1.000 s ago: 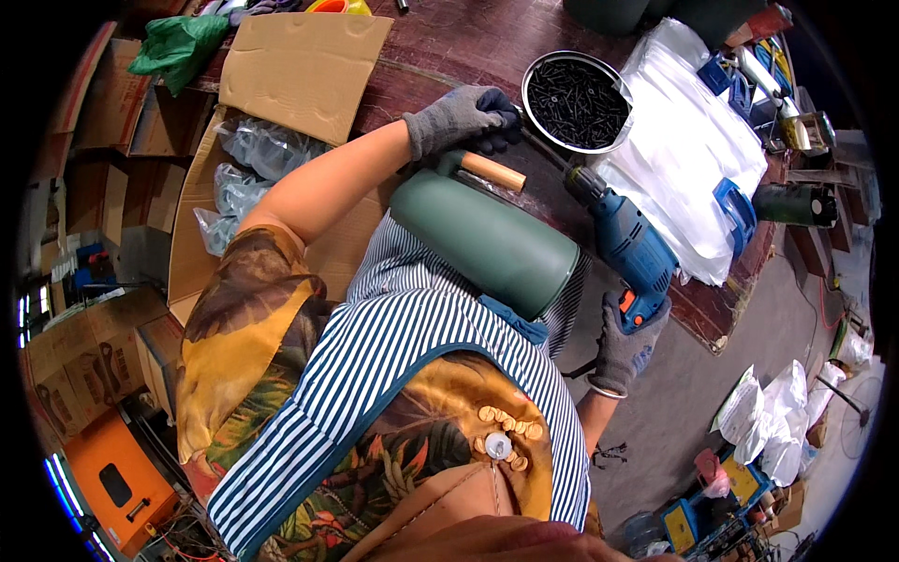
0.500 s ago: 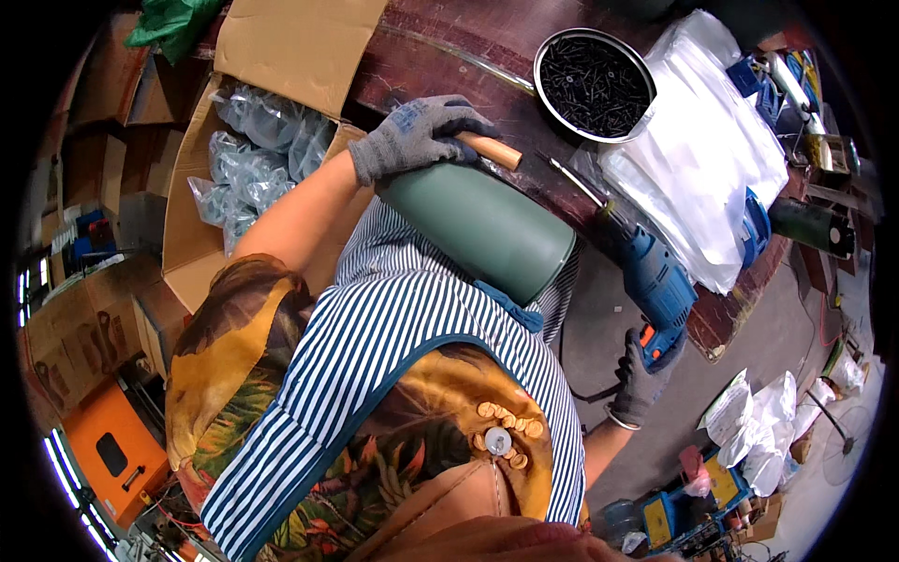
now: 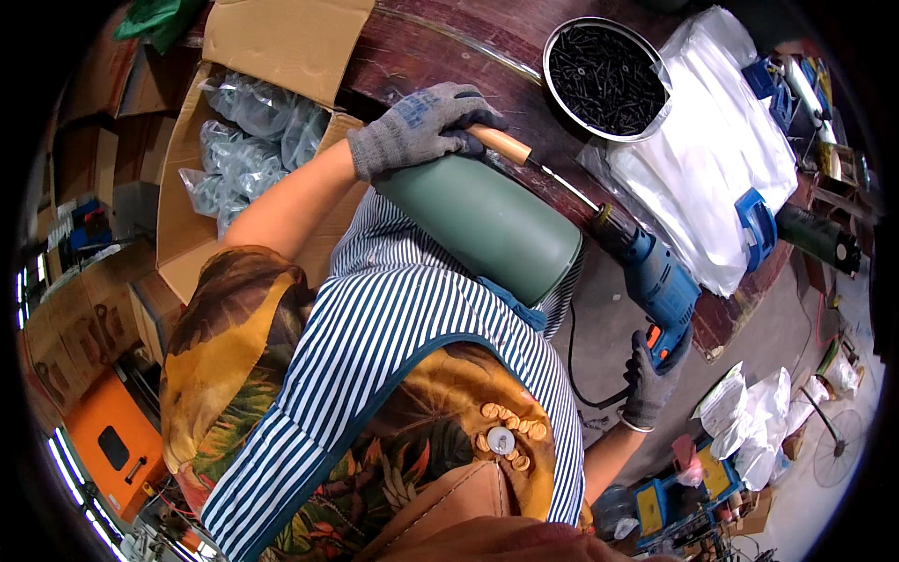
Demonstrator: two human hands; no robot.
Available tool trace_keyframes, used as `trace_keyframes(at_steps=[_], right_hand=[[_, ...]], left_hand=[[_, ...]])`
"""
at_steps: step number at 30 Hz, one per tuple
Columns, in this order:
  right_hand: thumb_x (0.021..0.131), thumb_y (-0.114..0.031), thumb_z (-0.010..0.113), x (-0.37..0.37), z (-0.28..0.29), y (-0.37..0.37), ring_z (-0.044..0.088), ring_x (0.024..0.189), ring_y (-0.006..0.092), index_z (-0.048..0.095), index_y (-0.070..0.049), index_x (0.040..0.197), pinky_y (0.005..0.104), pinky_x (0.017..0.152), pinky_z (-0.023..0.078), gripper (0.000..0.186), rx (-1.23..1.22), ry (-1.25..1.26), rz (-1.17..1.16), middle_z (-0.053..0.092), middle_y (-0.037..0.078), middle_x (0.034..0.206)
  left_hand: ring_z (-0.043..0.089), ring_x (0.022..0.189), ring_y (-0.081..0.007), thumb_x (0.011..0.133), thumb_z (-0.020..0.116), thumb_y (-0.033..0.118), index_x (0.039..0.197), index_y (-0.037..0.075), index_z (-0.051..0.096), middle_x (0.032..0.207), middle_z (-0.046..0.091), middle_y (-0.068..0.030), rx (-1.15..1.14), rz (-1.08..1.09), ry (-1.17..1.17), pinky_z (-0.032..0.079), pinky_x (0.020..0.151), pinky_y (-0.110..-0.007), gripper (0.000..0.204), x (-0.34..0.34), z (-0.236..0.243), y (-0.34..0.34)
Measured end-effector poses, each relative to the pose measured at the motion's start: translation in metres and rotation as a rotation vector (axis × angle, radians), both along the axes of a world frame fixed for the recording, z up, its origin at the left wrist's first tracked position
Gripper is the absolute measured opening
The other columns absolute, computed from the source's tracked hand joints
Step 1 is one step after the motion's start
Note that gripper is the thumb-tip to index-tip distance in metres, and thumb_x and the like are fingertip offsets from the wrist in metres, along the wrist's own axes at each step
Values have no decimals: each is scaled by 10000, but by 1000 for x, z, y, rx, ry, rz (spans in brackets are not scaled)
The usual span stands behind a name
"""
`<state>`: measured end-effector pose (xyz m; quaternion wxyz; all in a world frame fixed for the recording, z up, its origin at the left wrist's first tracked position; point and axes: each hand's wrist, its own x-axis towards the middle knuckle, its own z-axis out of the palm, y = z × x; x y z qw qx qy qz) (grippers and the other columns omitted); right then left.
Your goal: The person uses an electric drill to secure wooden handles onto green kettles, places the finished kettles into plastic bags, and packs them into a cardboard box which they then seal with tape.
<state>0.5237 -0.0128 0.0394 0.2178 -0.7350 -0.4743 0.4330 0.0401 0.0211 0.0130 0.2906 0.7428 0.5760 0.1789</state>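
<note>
My left hand [image 3: 421, 131], in a grey work glove, is closed around a wooden handle [image 3: 501, 143] and rests on the top end of a dark green cylinder [image 3: 482, 225]. That cylinder lies slanted across my lap. My right hand [image 3: 653, 379], also gloved, grips a blue corded power drill [image 3: 658, 281] by its handle, with a finger at the orange trigger. From the chuck a long bit [image 3: 569, 190] points up and left; its tip meets the end of the wooden handle.
A round metal bowl [image 3: 551, 70] full of black screws stands on the dark red table [image 3: 431, 56]. White plastic bags [image 3: 716, 159] lie beside it. At my left an open cardboard box [image 3: 180, 225] holds plastic-wrapped parts [image 3: 248, 159]. The drill's cord hangs below.
The drill has come toward the wooden handle, and the bit's tip now meets its end, where a gap showed before. The wooden handle has shifted slightly right.
</note>
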Motion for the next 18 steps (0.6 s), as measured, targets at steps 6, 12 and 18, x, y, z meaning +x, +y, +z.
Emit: trace_keyframes(at_steps=[6, 12, 18], right_hand=[[755, -147, 847, -24, 8, 3, 551, 615, 82, 380, -126, 1506, 238, 517, 457, 885, -14, -58, -10, 633, 59, 977], [755, -145, 850, -24, 10, 4, 548, 619, 78, 376, -125, 1512, 238, 526, 458, 894, -27, -101, 11, 633, 60, 981], [757, -134, 847, -13, -2, 1, 537, 613, 72, 383, -128, 1510, 232, 527, 454, 884, 28, -116, 37, 632, 50, 964]], left_hand=[[569, 1154, -329, 784, 707, 165, 1271, 118, 624, 1221, 591, -130, -25, -2, -5, 455, 1021, -442, 497, -3, -6, 4], [566, 1159, -331, 782, 699, 166, 1276, 107, 618, 1229, 582, -133, -52, -43, -45, 455, 1022, -435, 503, -5, 1, 8], [558, 1171, -334, 793, 698, 178, 1274, 100, 612, 1227, 572, -138, -31, -37, -62, 451, 1019, -431, 495, -8, -3, 5]])
